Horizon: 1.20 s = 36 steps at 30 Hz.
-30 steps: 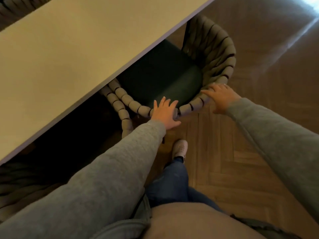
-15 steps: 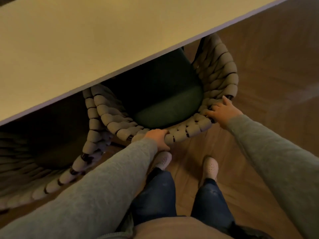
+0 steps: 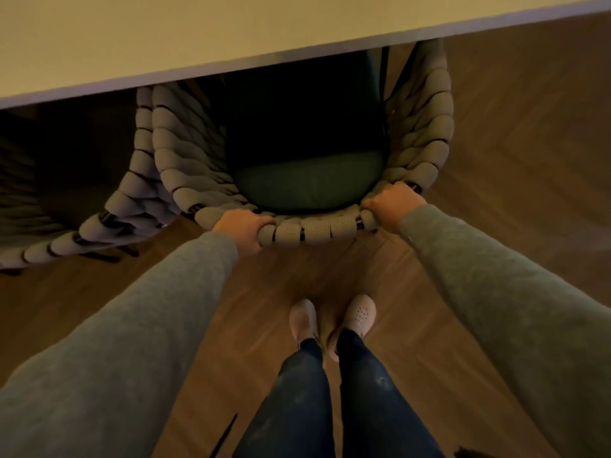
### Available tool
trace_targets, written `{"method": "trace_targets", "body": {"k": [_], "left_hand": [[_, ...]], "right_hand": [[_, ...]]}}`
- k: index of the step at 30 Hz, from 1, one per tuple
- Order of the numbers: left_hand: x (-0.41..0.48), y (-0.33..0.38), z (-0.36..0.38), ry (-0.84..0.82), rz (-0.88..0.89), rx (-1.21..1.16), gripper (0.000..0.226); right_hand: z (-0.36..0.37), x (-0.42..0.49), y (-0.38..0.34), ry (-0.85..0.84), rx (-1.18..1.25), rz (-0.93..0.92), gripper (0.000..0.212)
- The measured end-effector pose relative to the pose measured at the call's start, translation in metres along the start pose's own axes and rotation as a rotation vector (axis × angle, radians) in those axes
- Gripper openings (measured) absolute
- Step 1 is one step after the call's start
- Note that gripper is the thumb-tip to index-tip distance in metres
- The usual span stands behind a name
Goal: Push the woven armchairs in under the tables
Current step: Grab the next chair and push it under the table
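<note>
A grey woven armchair [image 3: 317, 228] with a dark green seat cushion [image 3: 307, 183] stands in front of me, its front half under the pale table [image 3: 231, 31]. My left hand [image 3: 244, 228] is wrapped around the left part of the backrest's top rail. On the right end of the same rail, my right hand [image 3: 393, 201] grips it. The chair's legs and front edge are hidden by the tabletop.
A second woven armchair [image 3: 99, 223] sits close on the left, partly under the same table and touching or nearly touching the first. Herringbone wood floor [image 3: 529, 160] lies open to the right. My feet in light shoes [image 3: 330, 320] stand just behind the chair.
Both hands went from resting flat on the backrest to gripping its rail. The chair now faces the table squarely and sits further under it. My feet have stepped closer together.
</note>
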<state>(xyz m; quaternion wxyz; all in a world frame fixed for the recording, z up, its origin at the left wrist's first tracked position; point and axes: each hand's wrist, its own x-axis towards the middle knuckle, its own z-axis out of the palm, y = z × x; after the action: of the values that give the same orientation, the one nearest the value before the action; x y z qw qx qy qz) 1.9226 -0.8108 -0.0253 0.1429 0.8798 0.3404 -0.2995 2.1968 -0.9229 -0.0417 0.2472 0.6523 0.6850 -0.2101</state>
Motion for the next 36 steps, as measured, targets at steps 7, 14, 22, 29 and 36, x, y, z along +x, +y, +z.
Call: {"method": "trace_targets", "body": {"k": [7, 14, 22, 29, 36], "left_hand": [[-0.018, 0.010, 0.011, -0.026, 0.066, 0.027, 0.036], [-0.041, 0.037, 0.038, -0.056, 0.173, 0.052, 0.032], [-0.053, 0.088, 0.043, -0.042, 0.242, 0.043, 0.036], [-0.025, 0.127, 0.015, 0.013, 0.240, 0.054, 0.039], [0.018, 0.164, -0.020, 0.017, 0.223, 0.032, 0.037]], "right_hand": [[0.013, -0.036, -0.019, -0.022, -0.004, 0.034, 0.033], [0.048, -0.082, -0.032, -0.057, 0.012, 0.100, 0.042], [0.079, -0.122, -0.005, -0.057, 0.014, 0.109, 0.047], [0.075, -0.128, 0.046, -0.057, -0.005, 0.106, 0.044], [0.064, -0.112, 0.113, -0.062, -0.028, 0.131, 0.044]]}}
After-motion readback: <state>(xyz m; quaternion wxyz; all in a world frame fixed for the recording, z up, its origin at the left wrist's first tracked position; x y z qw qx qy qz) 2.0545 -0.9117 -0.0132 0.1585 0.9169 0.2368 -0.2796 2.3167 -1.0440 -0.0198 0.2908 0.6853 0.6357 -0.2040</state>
